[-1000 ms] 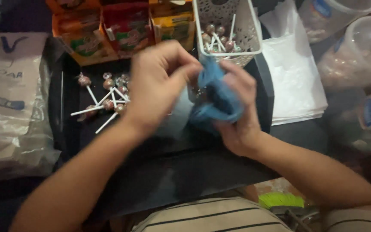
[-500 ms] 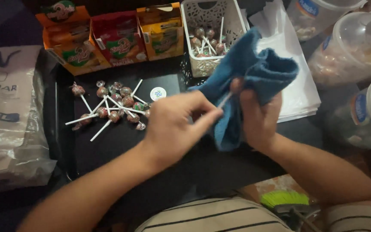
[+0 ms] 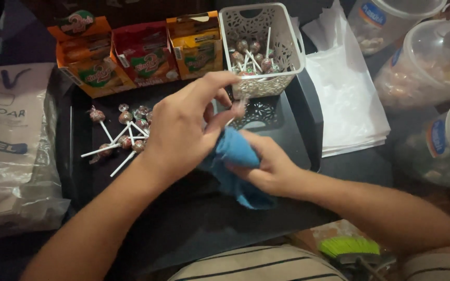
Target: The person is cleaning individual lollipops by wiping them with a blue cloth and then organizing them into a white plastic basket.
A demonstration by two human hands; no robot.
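Dark table point(image 3: 194, 229): black tray point(image 3: 79, 171) in the middle, white paper stack point(image 3: 350, 104) at upper right, plastic bag point(image 3: 11, 151) at left.

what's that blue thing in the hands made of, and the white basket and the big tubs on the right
The blue cloth, bunched in the right hand, looks like soft matte fabric: it folds and crumples. The white basket looks like rigid moulded plastic, going by its cut-out lattice walls. The tubs seem clear plastic, slightly cloudy, since their contents show through. The left hand pinches a thin white stick, blurred; its material cannot be told.
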